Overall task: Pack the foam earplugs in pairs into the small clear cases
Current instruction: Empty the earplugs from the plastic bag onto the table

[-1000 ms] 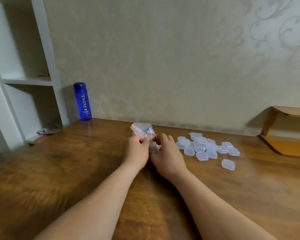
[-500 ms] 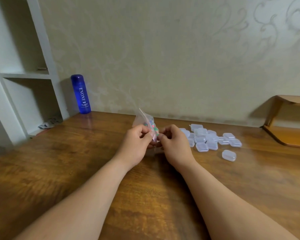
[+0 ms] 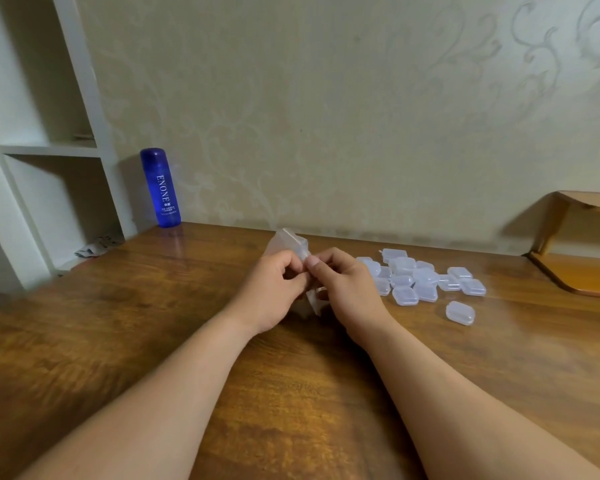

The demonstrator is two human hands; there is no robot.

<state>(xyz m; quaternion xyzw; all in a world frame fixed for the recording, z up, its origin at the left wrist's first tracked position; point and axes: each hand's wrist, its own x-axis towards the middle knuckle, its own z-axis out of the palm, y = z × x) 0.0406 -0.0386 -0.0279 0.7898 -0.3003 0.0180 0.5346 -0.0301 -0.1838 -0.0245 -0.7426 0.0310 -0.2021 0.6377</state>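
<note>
A dark, glossy wooden table (image 3: 118, 341) fills the lower half of the view, set against a pale patterned wall. To the left stands a white shelving unit (image 3: 49, 150), with some crumpled paper (image 3: 97, 244) on its lowest shelf. At the right edge is a small wooden corner shelf (image 3: 586, 275). A tall blue bottle (image 3: 160, 188) with white lettering stands upright at the table's back left corner, just beside the shelving.

Both bare forearms reach in from the bottom edge and meet over the middle of the table. The left hand (image 3: 271, 292) and right hand (image 3: 347, 289) are close together, fingers curled, each pinching a clear plastic bag (image 3: 288, 242) between thumb and fingertips. The bag is thin, crinkled and nearly colourless. Its top stands up above the knuckles and a lower fold shows beneath the hands, close to the tabletop. The hands and the glare hide most of it, so what is inside cannot be made out.

To the right of the hands, a cluster of small clear cases (image 3: 416, 278) lies on the table. They are frosted, rounded rectangles, all apparently closed, some overlapping. One lone case (image 3: 459, 312) sits apart, nearer the camera than the cluster. No earplug is visible in any case.
</note>
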